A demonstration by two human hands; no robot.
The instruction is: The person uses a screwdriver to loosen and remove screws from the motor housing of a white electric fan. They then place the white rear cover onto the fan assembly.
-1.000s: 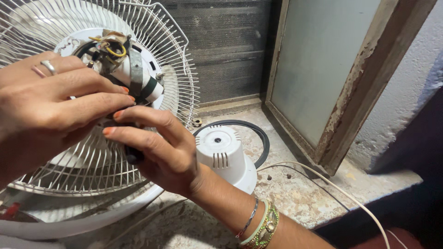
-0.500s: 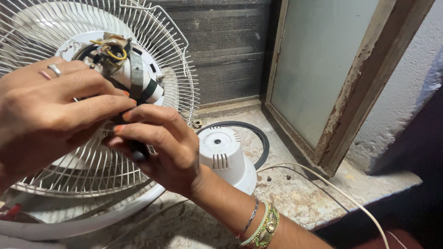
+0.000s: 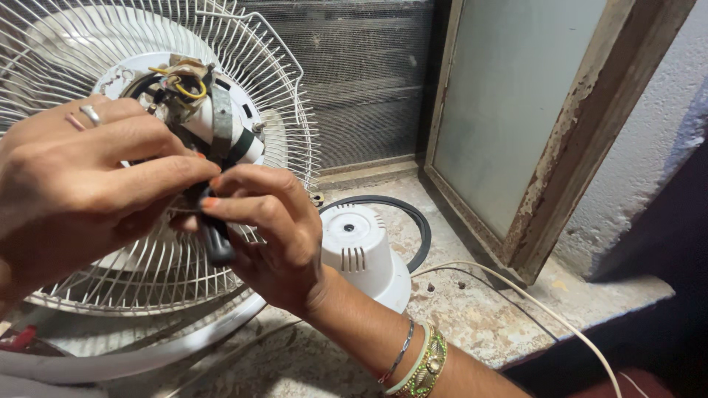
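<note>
Gripping black-handled screwdriver (image 3: 216,239) in closed right hand (image 3: 269,236) | left hand (image 3: 74,184) clasped round exposed fan motor (image 3: 210,121) | risk: tip slips, nicks yellow wires (image 3: 188,92); white wire grille (image 3: 147,280) could shift.

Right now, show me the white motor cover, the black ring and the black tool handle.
white motor cover (image 3: 363,254), head view, on its side wall.
black ring (image 3: 413,215), head view, right arc.
black tool handle (image 3: 216,242), head view, lower end.

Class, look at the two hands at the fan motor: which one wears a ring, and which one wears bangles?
The left hand wears the ring on a finger; the right hand has bare fingers but several bangles at its wrist.
</note>
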